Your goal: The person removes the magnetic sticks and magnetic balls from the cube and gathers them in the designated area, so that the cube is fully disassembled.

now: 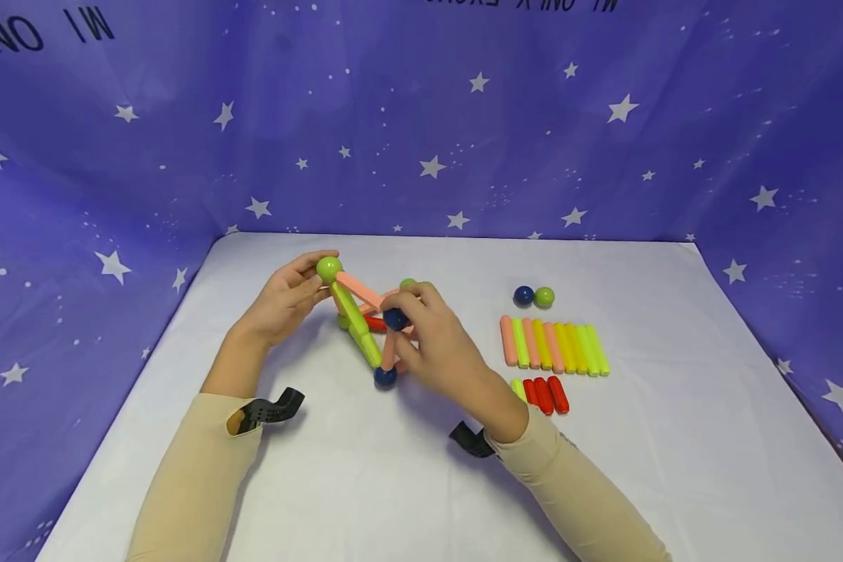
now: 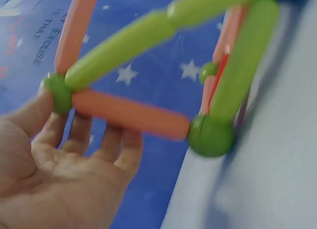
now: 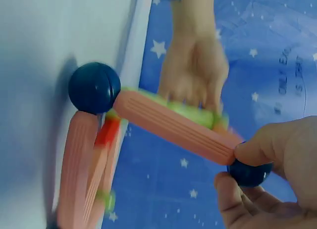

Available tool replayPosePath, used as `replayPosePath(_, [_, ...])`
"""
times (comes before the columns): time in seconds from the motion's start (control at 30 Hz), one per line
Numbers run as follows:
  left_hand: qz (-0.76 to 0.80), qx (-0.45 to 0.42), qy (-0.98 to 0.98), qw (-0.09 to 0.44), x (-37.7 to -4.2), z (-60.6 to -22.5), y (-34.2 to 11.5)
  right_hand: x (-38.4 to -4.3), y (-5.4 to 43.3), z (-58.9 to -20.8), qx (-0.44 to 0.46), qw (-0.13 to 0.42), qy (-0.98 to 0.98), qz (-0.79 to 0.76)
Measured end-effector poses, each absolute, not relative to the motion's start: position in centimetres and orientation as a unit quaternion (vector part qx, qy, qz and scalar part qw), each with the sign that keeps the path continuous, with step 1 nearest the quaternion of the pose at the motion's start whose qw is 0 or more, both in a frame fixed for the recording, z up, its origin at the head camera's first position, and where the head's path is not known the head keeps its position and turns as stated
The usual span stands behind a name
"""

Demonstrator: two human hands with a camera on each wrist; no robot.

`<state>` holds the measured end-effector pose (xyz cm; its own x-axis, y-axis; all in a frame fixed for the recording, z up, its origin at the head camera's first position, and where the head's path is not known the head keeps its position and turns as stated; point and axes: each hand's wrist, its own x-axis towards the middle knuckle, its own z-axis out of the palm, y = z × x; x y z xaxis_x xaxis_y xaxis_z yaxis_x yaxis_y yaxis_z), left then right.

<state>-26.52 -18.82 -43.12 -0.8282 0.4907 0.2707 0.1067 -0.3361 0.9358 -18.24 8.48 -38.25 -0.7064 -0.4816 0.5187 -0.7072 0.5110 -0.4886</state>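
A frame of rods and balls stands on the white table between the hands. My left hand holds the green ball at its upper left corner, thumb on one side and fingers behind. From that ball run a salmon rod and two yellow-green rods joined end to end. My right hand pinches a dark blue ball between thumb and fingers, with a salmon rod attached to it. Another blue ball sits low at the front corner. A red rod shows inside the frame, partly hidden.
Right of the frame lie a loose blue ball and a green ball. Below them is a row of salmon, yellow and yellow-green rods. Several short red rods lie nearer, partly behind the right forearm. A starry purple curtain surrounds the table.
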Motion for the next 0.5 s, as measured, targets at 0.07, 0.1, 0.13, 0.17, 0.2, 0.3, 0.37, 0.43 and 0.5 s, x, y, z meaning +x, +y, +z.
replayPosePath(0.07, [0.740,0.268,0.604,0.130,-25.2,-42.3,-20.1,-18.9,9.1,-37.9,0.348,0.155,-0.851,0.362])
replayPosePath(0.1, [0.718,0.274,0.625,0.138,-24.5,-41.8,-20.6,-19.1,9.5,-37.7,0.347,0.149,-0.852,0.363])
replayPosePath(0.13, [0.694,0.282,0.645,0.149,-23.9,-41.3,-20.9,-19.4,9.9,-37.4,0.346,0.140,-0.852,0.367])
replayPosePath(0.17, [0.671,0.294,0.661,0.162,-23.3,-40.8,-21.0,-19.5,10.3,-37.1,0.346,0.128,-0.852,0.372])
replayPosePath(0.2, [0.646,0.307,0.678,0.170,-22.8,-40.2,-20.9,-19.7,10.7,-36.9,0.345,0.114,-0.852,0.376])
replayPosePath(0.3, [0.590,0.327,0.716,0.178,-21.6,-38.8,-20.2,-19.7,11.5,-36.2,0.342,0.075,-0.863,0.363])
replayPosePath(0.37, [0.561,0.321,0.745,0.165,-21.1,-38.3,-19.5,-19.5,11.8,-35.9,0.341,0.051,-0.872,0.347])
replayPosePath(0.43, [0.529,0.307,0.778,0.143,-20.5,-38.0,-19.1,-19.2,11.9,-35.7,0.341,0.037,-0.881,0.325])
replayPosePath(0.5, [0.500,0.297,0.805,0.121,-19.9,-37.8,-18.8,-19.0,11.9,-35.8,0.346,0.034,-0.885,0.309])
